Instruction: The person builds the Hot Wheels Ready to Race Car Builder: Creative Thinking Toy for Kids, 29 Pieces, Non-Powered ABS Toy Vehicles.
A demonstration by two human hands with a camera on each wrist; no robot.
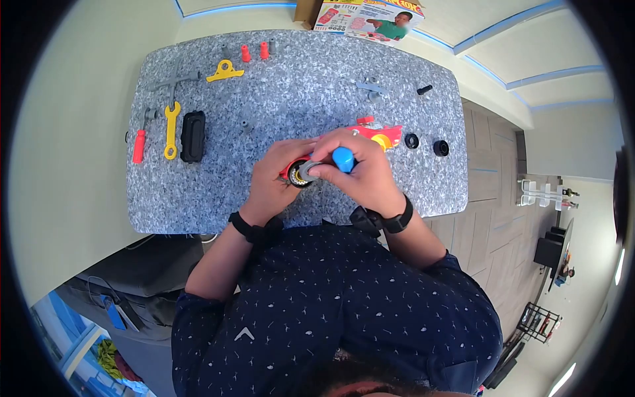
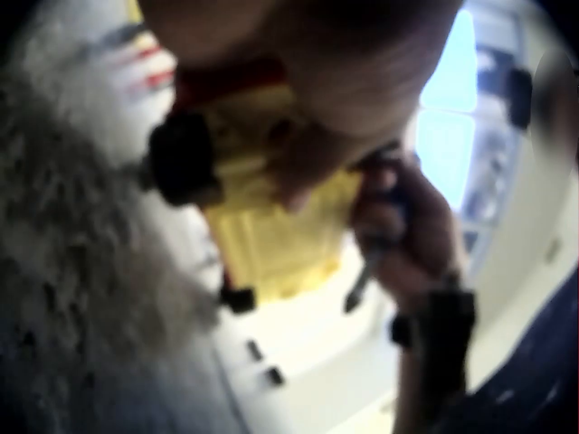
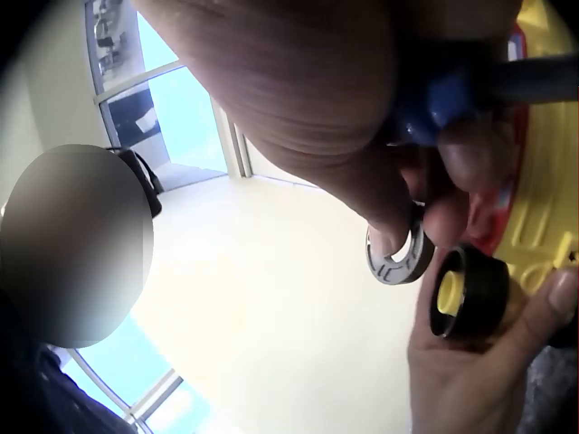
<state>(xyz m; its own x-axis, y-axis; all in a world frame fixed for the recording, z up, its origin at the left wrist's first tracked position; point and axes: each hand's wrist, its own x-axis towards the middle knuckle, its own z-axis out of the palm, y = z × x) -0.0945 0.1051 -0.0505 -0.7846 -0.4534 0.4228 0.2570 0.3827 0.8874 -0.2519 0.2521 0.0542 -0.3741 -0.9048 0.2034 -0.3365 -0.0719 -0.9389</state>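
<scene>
My left hand (image 1: 281,173) grips a red toy car (image 1: 390,134) with a yellow underside (image 2: 280,244), tipped on its side. One black wheel (image 3: 479,294) with a yellow hub faces me near the left fingers. Between its thumb and finger, my right hand (image 1: 367,169) pinches a grey ring (image 3: 398,260) just off that wheel. Tucked in the same hand is a screwdriver with a blue handle (image 1: 343,159) and a dark shaft (image 3: 534,80). The right fingers hide part of the car in the head view.
Two loose black wheels (image 1: 426,144) lie right of the car, a black peg (image 1: 424,90) behind them. On the left are a yellow wrench (image 1: 172,131), a black tray-like part (image 1: 192,136), a red-handled tool (image 1: 139,146) and a grey tool (image 1: 175,81). A printed box (image 1: 367,20) stands behind.
</scene>
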